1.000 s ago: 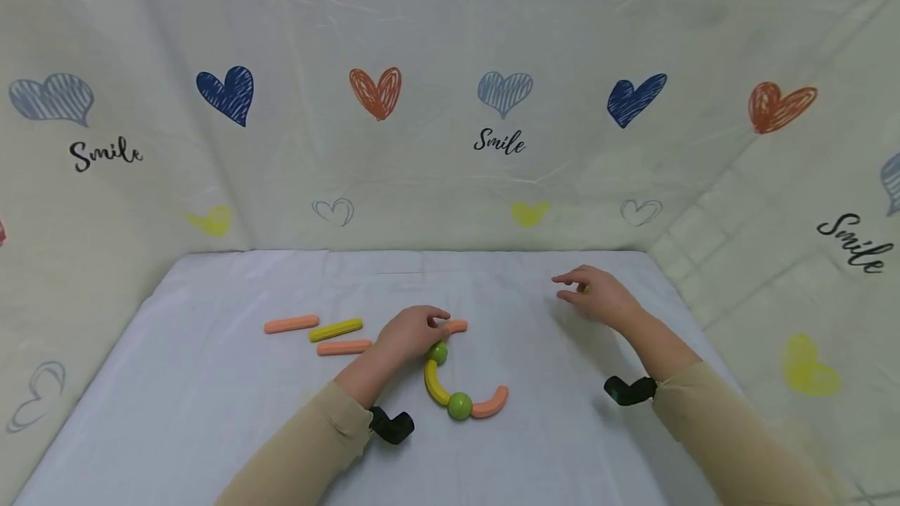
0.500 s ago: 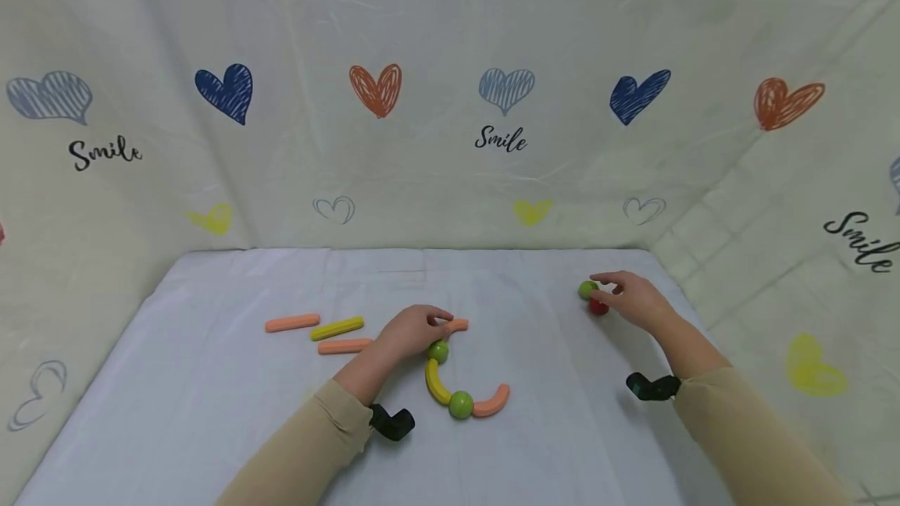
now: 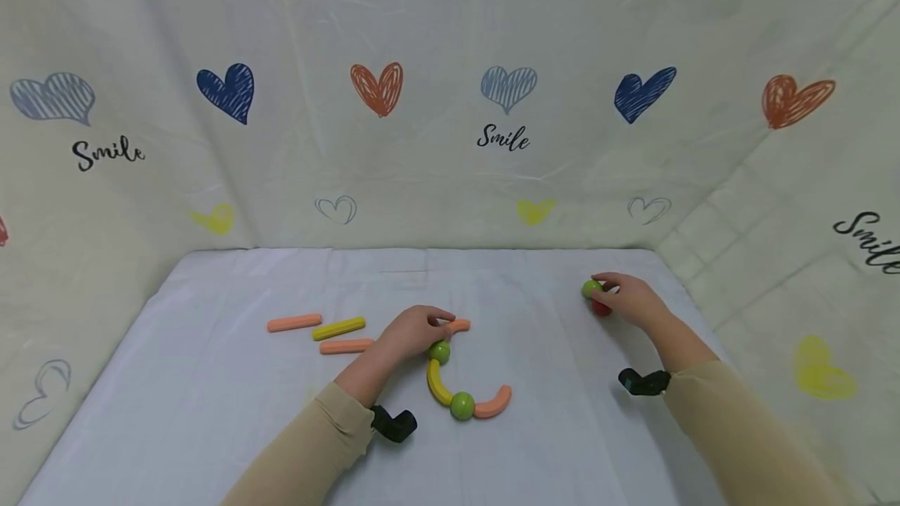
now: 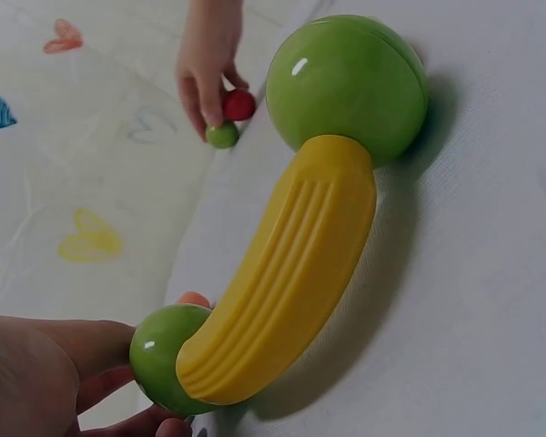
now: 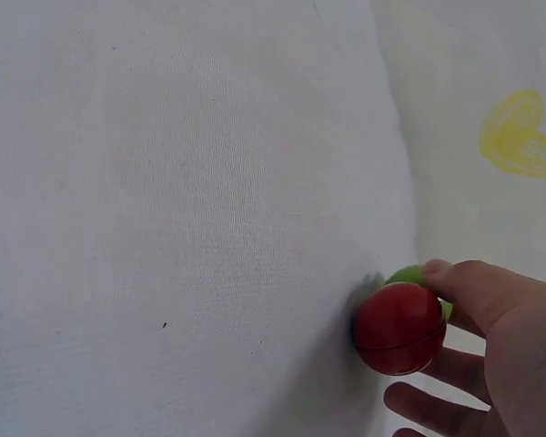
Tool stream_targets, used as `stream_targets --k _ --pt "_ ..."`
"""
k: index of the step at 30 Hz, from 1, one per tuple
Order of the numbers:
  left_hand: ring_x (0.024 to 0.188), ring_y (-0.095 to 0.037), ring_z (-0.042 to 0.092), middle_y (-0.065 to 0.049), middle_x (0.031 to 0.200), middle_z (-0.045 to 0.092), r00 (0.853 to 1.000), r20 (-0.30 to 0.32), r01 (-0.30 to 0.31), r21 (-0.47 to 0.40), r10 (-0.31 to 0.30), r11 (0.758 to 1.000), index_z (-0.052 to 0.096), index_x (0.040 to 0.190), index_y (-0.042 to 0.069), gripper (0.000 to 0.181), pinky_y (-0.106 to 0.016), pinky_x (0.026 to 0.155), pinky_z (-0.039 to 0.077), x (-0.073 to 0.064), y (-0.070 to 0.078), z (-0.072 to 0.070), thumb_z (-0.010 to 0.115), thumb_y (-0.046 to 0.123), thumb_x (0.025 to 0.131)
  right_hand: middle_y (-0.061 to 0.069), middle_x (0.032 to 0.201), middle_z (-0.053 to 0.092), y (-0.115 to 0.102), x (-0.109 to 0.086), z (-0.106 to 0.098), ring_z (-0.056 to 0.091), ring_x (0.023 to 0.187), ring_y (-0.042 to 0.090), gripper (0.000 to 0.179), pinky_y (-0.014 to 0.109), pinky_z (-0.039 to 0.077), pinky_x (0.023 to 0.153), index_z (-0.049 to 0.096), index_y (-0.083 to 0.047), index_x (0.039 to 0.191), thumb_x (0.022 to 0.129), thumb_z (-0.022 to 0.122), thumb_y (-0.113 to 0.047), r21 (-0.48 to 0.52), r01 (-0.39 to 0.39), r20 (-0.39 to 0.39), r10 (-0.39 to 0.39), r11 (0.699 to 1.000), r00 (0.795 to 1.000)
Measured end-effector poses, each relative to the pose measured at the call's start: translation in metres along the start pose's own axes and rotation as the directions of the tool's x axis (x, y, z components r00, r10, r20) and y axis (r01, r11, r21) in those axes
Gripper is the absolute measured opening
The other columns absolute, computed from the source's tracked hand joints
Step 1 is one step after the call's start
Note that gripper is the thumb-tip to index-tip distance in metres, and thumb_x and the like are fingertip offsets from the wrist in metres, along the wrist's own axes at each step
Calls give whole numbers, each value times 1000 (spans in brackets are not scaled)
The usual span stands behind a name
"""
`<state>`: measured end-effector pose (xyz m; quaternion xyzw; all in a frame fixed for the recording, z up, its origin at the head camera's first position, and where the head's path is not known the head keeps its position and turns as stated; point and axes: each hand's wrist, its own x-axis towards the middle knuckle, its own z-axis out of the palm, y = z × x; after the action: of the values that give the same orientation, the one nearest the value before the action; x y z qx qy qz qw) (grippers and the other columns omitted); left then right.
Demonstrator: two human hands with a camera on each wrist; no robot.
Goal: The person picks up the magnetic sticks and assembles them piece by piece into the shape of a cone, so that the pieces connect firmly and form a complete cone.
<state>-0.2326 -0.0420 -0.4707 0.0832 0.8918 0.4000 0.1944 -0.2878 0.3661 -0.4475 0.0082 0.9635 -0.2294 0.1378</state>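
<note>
A chain of toy pieces lies on the white cloth, a yellow curved piece (image 3: 439,383) joining two green balls, the near one (image 3: 462,405) and the far one (image 4: 168,355). An orange curved piece (image 3: 494,403) extends from the near ball. My left hand (image 3: 411,332) pinches another orange curved piece (image 3: 461,325) beside the far ball, its fingers partly hiding it. At the back right, my right hand (image 3: 628,299) pinches a loose green ball (image 3: 590,288) between thumb and finger. A red ball (image 5: 400,329) sits against that green ball, under the thumb.
Left of my left hand lie two straight orange sticks, the back one (image 3: 294,322) and the front one (image 3: 346,346), with a yellow stick (image 3: 339,328) between them. A heart-printed curtain (image 3: 436,178) rises behind the table's back edge.
My right hand has moved right, uncovering the green and red balls, and its thumb and finger have closed on the green one. My left hand has stayed in place at the chain.
</note>
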Motion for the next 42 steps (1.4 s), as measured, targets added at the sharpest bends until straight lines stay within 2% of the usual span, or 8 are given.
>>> stream_targets --k 10,17,20,24,26,31,37,42 --pt "88 -19 57 -6 109 64 1000 0 8 -26 -8 1000 71 124 21 30 -32 74 49 2 -1 2 67 29 95 25 130 53 -3 5 4 52 110 40 52 49 48 86 53 -4 138 97 62 -35 -27 -23 -35 22 999 999" --pt "88 -19 56 -5 108 64 1000 -3 20 -35 -20 999 71 123 21 30 -32 74 49 2 0 2 68 29 95 22 127 56 -6 6 6 56 104 34 51 43 49 80 54 -5 137 97 64 -35 -34 -15 -61 13 999 998" --pt "88 -20 56 -5 109 64 1000 -6 26 -36 -26 999 71 124 21 30 -32 74 49 0 2 2 67 29 95 19 126 59 -9 5 7 59 96 28 50 40 48 76 55 -9 137 96 64 -35 -41 0 -77 -3 999 997" --pt "89 -20 56 -6 110 64 999 -13 33 -36 -33 999 70 124 21 30 -33 74 49 -1 3 2 67 29 95 14 121 63 -20 1 10 61 78 21 47 36 45 68 58 -11 136 96 65 -33 -63 73 -102 -79 995 992" --pt "89 -20 57 -6 111 64 999 -19 37 -33 -38 999 70 124 21 31 -34 75 49 -2 4 3 68 30 95 13 119 64 -27 -2 12 60 80 22 44 37 44 69 60 -12 135 96 65 -32 -73 124 -110 -132 990 985" --pt "90 -19 58 -7 115 65 998 -40 51 -28 -53 998 70 124 21 31 -35 77 49 -3 5 4 68 31 94 12 116 66 -48 -10 26 54 99 28 40 39 44 76 65 -12 131 95 66 -29 -73 251 -104 -257 965 961" --pt "89 -19 58 -7 115 64 997 -43 55 -54 -57 997 71 123 21 30 -35 76 49 -4 6 5 69 29 94 6 116 67 -73 -21 47 54 96 23 37 34 45 72 68 -17 129 92 70 -24 -45 323 -51 -325 945 944" --pt "89 -19 58 -7 115 65 997 -52 56 -67 -60 996 71 122 22 28 -35 76 49 -5 6 6 68 28 94 0 114 67 -90 -27 64 54 94 20 37 32 47 74 69 -20 127 91 72 -21 -37 384 -3 -384 923 923"
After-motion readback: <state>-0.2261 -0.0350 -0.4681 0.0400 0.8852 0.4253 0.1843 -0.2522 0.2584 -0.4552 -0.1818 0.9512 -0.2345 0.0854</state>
